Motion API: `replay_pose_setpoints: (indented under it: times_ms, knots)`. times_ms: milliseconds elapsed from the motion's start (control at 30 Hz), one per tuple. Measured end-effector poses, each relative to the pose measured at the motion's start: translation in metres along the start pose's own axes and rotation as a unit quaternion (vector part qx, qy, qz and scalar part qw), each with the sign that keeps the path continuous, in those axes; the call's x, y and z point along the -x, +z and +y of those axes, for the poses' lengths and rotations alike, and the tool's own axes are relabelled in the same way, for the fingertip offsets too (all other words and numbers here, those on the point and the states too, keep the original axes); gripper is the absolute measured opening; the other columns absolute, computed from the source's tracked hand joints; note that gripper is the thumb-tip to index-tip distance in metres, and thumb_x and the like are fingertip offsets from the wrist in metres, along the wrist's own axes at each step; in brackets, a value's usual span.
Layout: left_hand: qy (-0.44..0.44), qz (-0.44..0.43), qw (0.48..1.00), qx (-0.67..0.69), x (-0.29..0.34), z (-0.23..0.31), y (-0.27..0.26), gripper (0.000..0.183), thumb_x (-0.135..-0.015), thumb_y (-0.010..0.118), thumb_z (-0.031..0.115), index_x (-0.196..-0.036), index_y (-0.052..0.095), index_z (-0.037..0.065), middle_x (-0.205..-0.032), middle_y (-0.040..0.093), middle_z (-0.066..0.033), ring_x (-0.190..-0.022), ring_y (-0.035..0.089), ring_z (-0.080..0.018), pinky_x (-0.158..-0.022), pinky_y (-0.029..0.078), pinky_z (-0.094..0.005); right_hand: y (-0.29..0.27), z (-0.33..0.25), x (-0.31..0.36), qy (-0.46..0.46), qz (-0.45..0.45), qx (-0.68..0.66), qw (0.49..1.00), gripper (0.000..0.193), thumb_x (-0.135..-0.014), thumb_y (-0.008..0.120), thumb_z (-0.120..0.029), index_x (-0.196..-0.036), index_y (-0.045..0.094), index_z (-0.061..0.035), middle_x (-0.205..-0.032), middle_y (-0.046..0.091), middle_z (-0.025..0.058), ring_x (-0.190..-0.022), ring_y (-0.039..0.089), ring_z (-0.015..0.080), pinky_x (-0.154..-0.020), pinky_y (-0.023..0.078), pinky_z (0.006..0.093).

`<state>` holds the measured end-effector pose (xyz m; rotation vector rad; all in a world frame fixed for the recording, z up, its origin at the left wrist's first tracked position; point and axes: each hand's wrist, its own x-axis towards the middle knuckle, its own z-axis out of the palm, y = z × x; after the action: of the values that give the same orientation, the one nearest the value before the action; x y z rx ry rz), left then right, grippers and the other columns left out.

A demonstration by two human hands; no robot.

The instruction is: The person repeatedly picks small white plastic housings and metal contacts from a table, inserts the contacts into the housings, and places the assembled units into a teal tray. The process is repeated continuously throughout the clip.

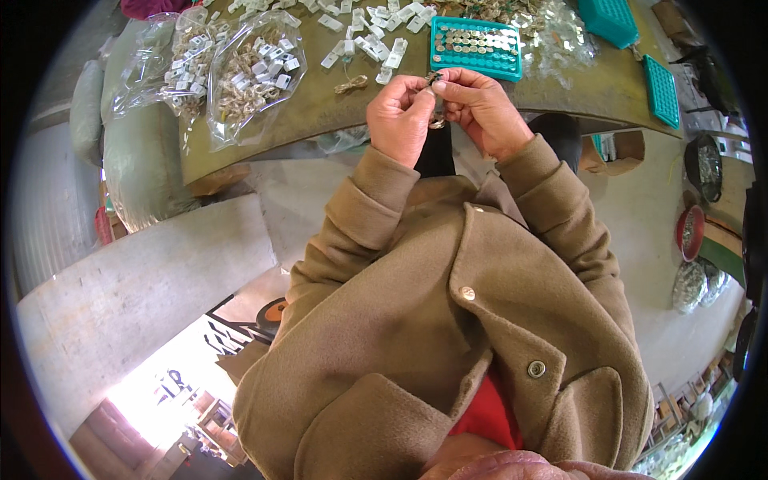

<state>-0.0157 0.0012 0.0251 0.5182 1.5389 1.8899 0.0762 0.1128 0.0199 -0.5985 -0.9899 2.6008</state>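
Small dark metal piece (434, 78), pinched

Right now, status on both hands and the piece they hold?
Left hand and right hand pinch one small dark metal piece together. Held above the olive table edge. Teal plastic tray beyond; nothing blocking.

Both hands meet at the near edge of the table (320, 112), left hand (400, 118) touching right hand (478, 108), a small metal piece (434, 78) pinched between their fingertips. Just beyond the hands sits a tray (475, 48) with rows of round pieces in it; loose tags (368, 32) lie left of the tray. Two bags (232, 68) sit further left on the table, two more trays (640, 56) to the right.
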Motion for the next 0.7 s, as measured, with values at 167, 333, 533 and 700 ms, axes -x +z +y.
replay_pose_setpoints:
  times_ms: [167,333,533,700]
  knots:
    - [-0.024,-0.04,0.998,-0.042,-0.002,-0.003,-0.004,0.005,-0.085,0.066,0.001,-0.089,0.066,0.001,-0.081,0.063,0.0009,-0.069,0.053,-0.003,-0.061,0.044,-0.0189,-0.006,-0.005,0.008,0.019,0.014,-0.027,0.999,0.007,-0.092,0.064,-0.01,-0.097,0.061,-0.0078,-0.085,0.062,-0.0019,-0.072,0.061,0.0069,-0.062,0.054,0.0209]
    - [-0.017,-0.084,0.976,-0.2,-0.002,-0.005,-0.021,0.009,-0.084,0.07,0.009,-0.09,0.069,0.003,-0.088,0.066,-0.0021,-0.075,0.059,-0.0098,-0.067,0.049,-0.0234,-0.013,-0.012,0.013,0.006,0.059,-0.015,0.998,0.006,-0.094,0.062,-0.01,-0.097,0.058,-0.0069,-0.088,0.064,0.0013,-0.085,0.069,0.013,-0.071,0.06,0.0235]
    - [0.313,0.111,0.726,-0.602,-0.044,-0.002,-0.059,0.018,-0.078,0.077,0.025,-0.091,0.075,0.014,-0.093,0.064,-0.0037,-0.087,0.059,-0.0234,-0.079,0.046,-0.0367,-0.01,0.002,0.013,-0.032,0.05,0.057,0.997,0.004,-0.094,0.061,-0.011,-0.094,0.058,-0.0088,-0.079,0.058,-0.0018,-0.064,0.055,0.0065,-0.058,0.047,0.0205]
    - [0.31,0.098,0.675,-0.662,-0.053,-0.008,-0.062,0.017,-0.073,0.077,0.028,-0.084,0.074,0.015,-0.091,0.065,0.0009,-0.088,0.058,-0.0249,-0.082,0.044,-0.0405,-0.003,0.007,0.015,-0.025,0.025,0.126,0.991,0.007,-0.093,0.063,-0.013,-0.094,0.058,-0.0086,-0.077,0.056,-0.0038,-0.064,0.05,0.0033,-0.057,0.04,0.0181]
